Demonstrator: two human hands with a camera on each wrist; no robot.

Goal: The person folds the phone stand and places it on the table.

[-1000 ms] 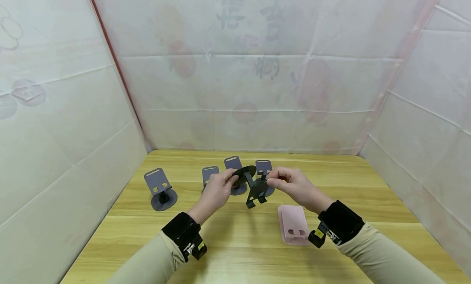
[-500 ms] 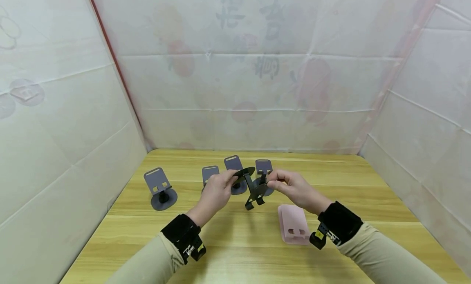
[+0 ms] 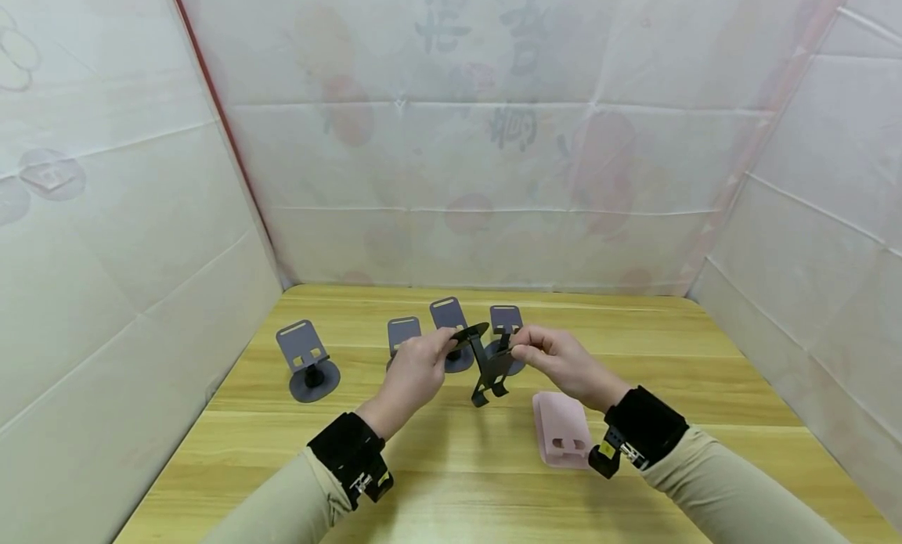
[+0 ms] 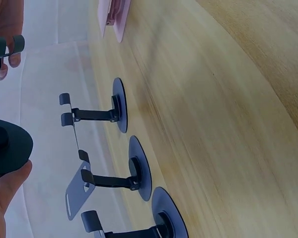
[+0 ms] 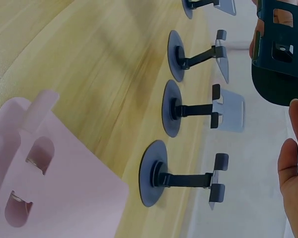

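Head view: left hand (image 3: 412,374) pinches the black stand's (image 3: 488,362) round base. Right hand (image 3: 557,360) grasps its plate above the surface (image 3: 451,466)

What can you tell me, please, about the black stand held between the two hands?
The black stand looks like thin matte metal or plastic: a round base disc, a short arm, and a cut-out back plate ending in two hooked feet. It hangs tilted above the wooden table. The left hand pinches the disc; the right hand pinches the plate.
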